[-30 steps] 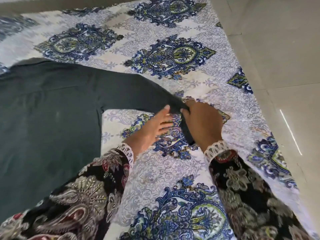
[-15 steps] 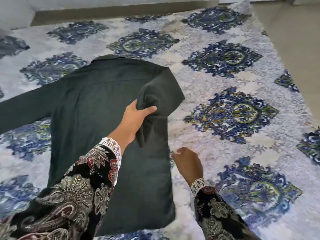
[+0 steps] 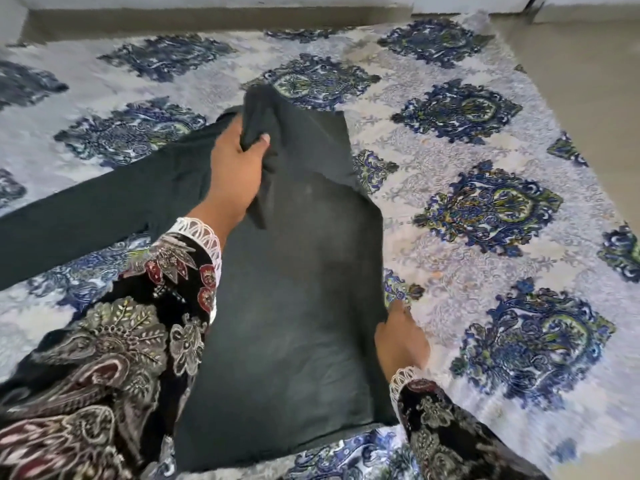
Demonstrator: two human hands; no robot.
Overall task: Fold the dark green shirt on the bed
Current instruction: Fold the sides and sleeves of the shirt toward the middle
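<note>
The dark green shirt [image 3: 291, 306] lies on the bed, its body running from the near edge up the middle. One long sleeve stretches flat out to the left. My left hand [image 3: 235, 168] is shut on a bunch of the shirt's fabric near the top and holds it lifted above the body. My right hand [image 3: 398, 341] rests at the shirt's right edge, fingertips pinching or pressing the cloth there. The grip of that hand is partly hidden by the fabric.
The bedsheet [image 3: 485, 209] is white and grey with blue and green medallions. The bed's right edge meets a beige tiled floor [image 3: 588, 81]. A wall base [image 3: 207, 19] runs along the far side. Patterned dark sleeves cover both my forearms.
My left hand has carried the right sleeve from the sheet over onto the shirt's body and raised it near the top. My right hand let go of the cuff and moved to the shirt's right edge.
</note>
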